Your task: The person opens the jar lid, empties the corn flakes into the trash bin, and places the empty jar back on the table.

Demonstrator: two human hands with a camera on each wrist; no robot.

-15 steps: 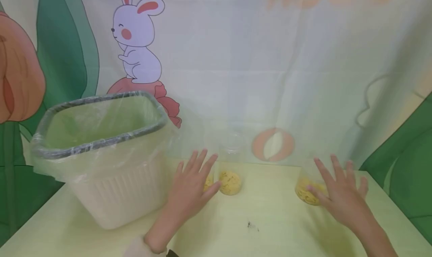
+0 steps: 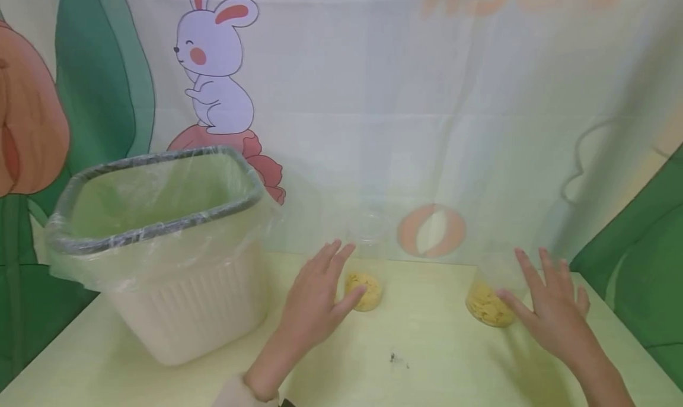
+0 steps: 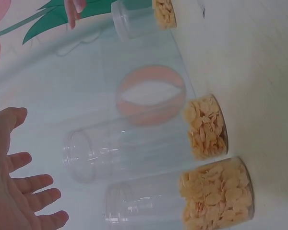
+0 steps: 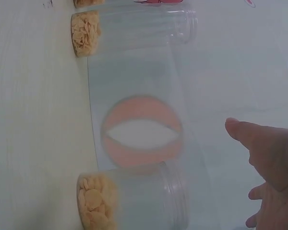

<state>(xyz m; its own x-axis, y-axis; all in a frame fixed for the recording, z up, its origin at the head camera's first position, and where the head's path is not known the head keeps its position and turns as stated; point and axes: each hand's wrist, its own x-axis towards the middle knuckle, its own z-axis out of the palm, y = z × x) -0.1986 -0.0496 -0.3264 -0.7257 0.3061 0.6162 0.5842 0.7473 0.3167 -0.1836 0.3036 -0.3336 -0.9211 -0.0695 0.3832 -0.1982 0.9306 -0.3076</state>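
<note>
My left hand (image 2: 315, 300) hovers with fingers extended in front of two tall clear jars and grips nothing. One jar (image 2: 365, 291), with yellowish flakes in its bottom, shows just right of that hand. A second jar of flakes (image 3: 218, 194) stands beside it in the left wrist view, hidden behind the hand in the head view. My right hand (image 2: 555, 312) is raised with fingers spread and holds nothing. It partly overlaps a shorter clear jar (image 2: 488, 303) of flakes at the right. In the right wrist view its thumb points toward the upper part of that jar (image 4: 98, 203).
A pale ribbed bin (image 2: 192, 312), lined with a clear plastic bag and topped by a grey rim, stands at the left of the table (image 2: 427, 330). Small dark marks (image 2: 395, 358) lie on the tabletop. A printed rabbit curtain (image 2: 331, 98) hangs behind.
My left hand has shifted right and now covers the leftmost jar in the head view. My right hand has also drifted slightly right, uncovering more of the short jar.
</note>
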